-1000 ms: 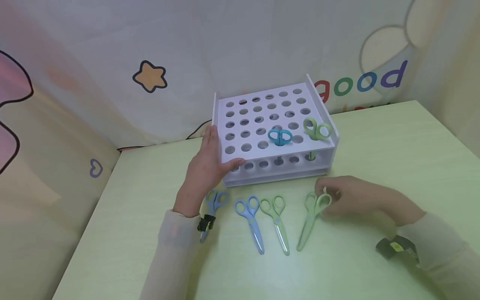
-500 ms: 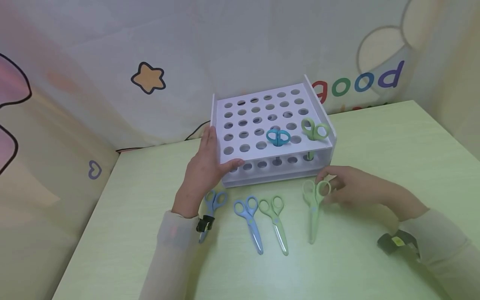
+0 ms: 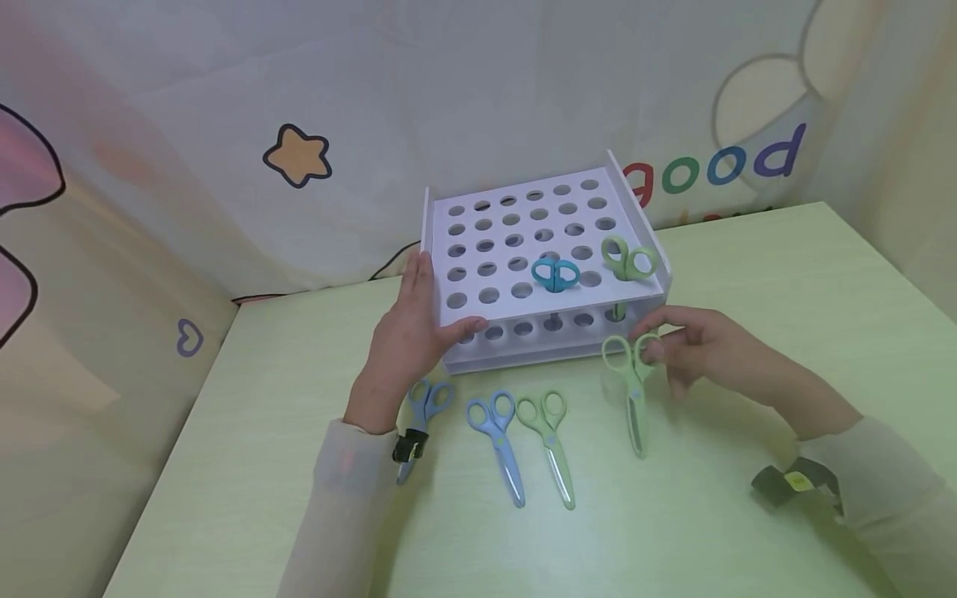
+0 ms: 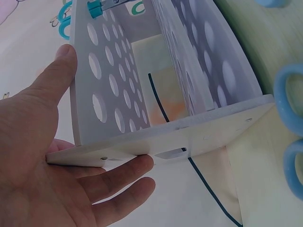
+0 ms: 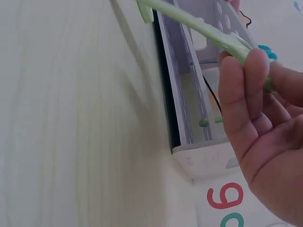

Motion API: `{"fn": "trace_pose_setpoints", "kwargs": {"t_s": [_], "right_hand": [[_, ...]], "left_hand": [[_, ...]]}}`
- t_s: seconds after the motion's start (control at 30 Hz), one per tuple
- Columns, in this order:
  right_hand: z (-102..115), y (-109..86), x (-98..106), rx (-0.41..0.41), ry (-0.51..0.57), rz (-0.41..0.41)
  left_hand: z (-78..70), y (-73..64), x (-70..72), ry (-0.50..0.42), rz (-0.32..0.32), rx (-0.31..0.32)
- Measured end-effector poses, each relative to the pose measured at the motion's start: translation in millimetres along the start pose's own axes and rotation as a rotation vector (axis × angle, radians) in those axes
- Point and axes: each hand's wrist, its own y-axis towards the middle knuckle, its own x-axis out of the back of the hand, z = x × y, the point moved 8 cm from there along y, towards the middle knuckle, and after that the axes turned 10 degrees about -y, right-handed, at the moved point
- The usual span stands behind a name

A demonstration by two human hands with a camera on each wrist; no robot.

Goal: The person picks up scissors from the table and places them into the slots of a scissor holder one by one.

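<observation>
The right hand point(image 3: 699, 353) pinches green scissors point(image 3: 635, 415) by one handle loop, fingers curled in, handles raised off the bench point(image 3: 710, 531) just before the white rack point(image 3: 503, 281). The left hand point(image 3: 407, 332) braces the rack's left side, fingers nearly straight, thumb at its front edge, gripping nothing else.

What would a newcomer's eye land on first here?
Probably the white perforated rack on the table, with teal-handled scissors and green-handled scissors standing in its front row. Next, the right hand pinching another green pair before the rack's right end; the left hand rests against its left side.
</observation>
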Motion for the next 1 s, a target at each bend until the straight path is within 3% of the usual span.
{"fn": "trace_pose_setpoints", "kwargs": {"t_s": [0.2, 0.37, 0.57, 1.0], "right_hand": [[10.0, -1.4, 5.3, 0.032, 0.040, -0.125], [25.5, -0.5, 2.6, 0.110, 0.098, -0.136], [41.2, 2.8, -0.8, 0.124, 0.100, -0.151], [65.6, 9.7, 9.6, 0.149, 0.122, -0.288]], "left_hand": [[1.6, 1.1, -2.4, 0.001, 0.016, 0.012], [0.6, 1.3, -2.5, -0.005, 0.018, 0.012], [0.8, 1.1, -3.6, -0.009, 0.027, 0.013], [-0.6, -0.1, 0.7, 0.009, 0.013, 0.003]]}}
